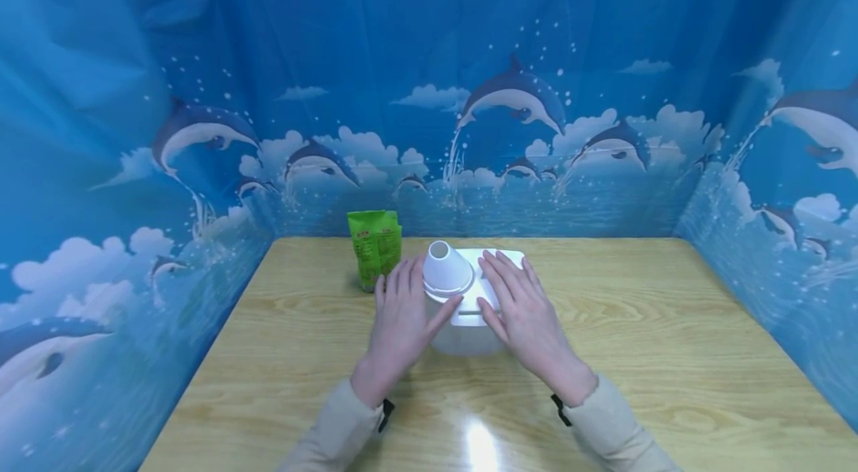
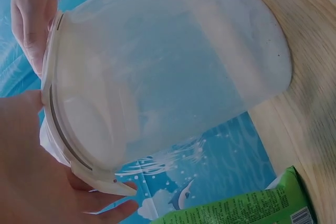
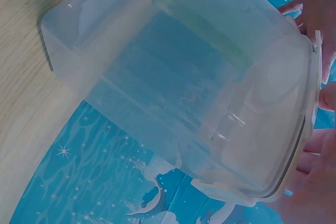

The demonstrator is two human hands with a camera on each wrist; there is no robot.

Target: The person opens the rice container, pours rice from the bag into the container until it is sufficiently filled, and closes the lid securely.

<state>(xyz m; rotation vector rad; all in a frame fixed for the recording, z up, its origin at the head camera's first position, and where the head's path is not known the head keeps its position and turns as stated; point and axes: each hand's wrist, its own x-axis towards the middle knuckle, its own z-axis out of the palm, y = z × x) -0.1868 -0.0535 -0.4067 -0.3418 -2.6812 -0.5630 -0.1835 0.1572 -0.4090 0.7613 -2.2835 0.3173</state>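
A tall translucent plastic container (image 1: 465, 342) stands on the table under a white lid (image 1: 477, 293). On the lid's left part sits a white cone-shaped cap (image 1: 446, 272) with a round opening on top. My left hand (image 1: 404, 316) lies along the lid's left side, fingers extended, thumb at the front edge. In the left wrist view its fingers reach past a flap (image 2: 107, 186) on the rim. My right hand (image 1: 523, 308) rests on the lid's right part with fingers spread and nearly straight. The container looks empty through its cloudy wall (image 3: 173, 72).
A green printed bag (image 1: 377, 245) stands upright behind and left of the container, close to my left fingertips. The wooden table (image 1: 643, 323) ends at a blue dolphin-print curtain (image 1: 375, 85) at the back and both sides.
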